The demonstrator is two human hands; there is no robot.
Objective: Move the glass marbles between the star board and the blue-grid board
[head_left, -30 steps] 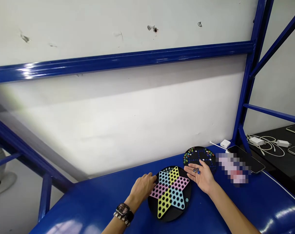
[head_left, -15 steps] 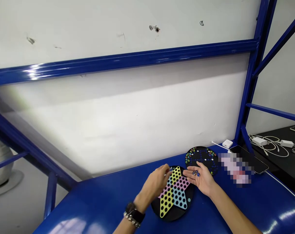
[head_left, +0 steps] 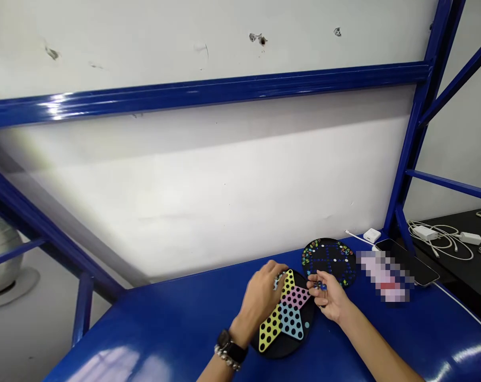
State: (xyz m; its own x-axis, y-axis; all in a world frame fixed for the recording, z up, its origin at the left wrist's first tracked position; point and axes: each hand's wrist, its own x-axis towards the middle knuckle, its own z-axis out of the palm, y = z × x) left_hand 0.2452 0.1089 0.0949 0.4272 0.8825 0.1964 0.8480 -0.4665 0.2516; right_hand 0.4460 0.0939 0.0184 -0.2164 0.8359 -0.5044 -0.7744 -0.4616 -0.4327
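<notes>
A round black Chinese checkers board lies on the blue table, its star coloured yellow, pink and light blue. My left hand, with a watch and beaded bracelet at the wrist, reaches over the board's far left side. Its fingers curve down at the far light-blue point, where small shiny marbles partly show. The fingertips are too hidden to show what they pinch. Beside the board's right edge, my right hand is palm up with fingers curled around several marbles, blue ones among them.
Behind my right hand lies a second round black board with coloured marbles along its rim. A phone, a blurred-out item and a white charger are to the right. Blue frame posts and a white wall stand behind.
My left hand has moved forward and right, to the far light-blue point of the star. My right hand's fingers, spread flat before, have curled in around the marbles.
</notes>
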